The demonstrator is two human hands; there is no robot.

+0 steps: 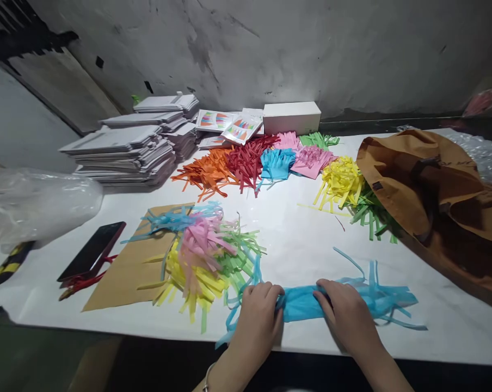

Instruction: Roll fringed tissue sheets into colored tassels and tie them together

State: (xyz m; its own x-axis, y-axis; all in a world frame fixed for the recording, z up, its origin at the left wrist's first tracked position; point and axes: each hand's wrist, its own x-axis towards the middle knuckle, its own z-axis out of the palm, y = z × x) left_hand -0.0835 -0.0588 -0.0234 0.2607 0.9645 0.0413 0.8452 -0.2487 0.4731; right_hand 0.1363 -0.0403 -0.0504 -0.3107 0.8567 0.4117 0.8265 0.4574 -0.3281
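A sheet of blue tissue paper (301, 304), cut into fringe at both ends, lies across the front of the table. My left hand (259, 314) is closed on its left part, fingers curled over the paper. Farther right, my right hand (346, 313) pinches the same sheet between thumb and fingers. Loose blue strips spread out past both hands. Just left of my left hand are fringed tissue bundles: yellow (195, 275), pink (203, 245), light green (241, 253) and blue (176, 218). They rest partly on a brown cardboard sheet (127, 272).
Behind lie orange (209, 171), dark red (250, 160) and yellow fringe bundles (342, 179). White packet stacks (123, 147) and a white box (291, 117) stand at the back. A phone (93, 250) and box cutter (10, 264) lie left; brown cloth (425, 185) covers the right.
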